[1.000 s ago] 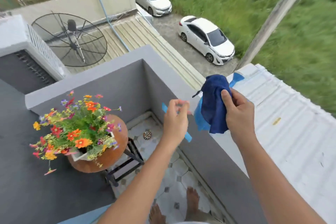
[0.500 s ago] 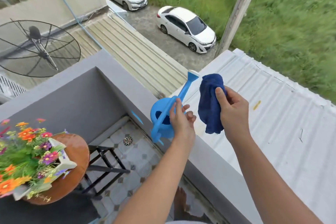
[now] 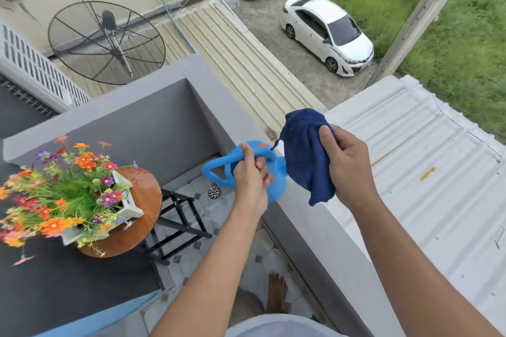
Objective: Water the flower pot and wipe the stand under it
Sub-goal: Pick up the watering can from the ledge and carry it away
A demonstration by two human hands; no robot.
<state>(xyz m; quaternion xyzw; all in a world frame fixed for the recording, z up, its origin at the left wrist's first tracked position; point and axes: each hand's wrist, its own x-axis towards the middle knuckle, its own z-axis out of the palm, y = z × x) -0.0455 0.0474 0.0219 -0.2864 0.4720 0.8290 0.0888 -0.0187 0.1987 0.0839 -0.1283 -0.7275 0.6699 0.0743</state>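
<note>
Gripping the watering can (image 3: 219,172) now, left hand (image 3: 250,175); right hand (image 3: 347,164) still clutches cloth (image 3: 304,156)

One head view looks steeply down, close over the balcony wall (image 3: 315,227)

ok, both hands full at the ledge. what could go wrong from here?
1. The watering can sits at the parapet edge under the left hand; a loose grip could drop it.
2. The cloth in the right hand hangs beyond the wall.
3. The round stand already looks wet.
</note>
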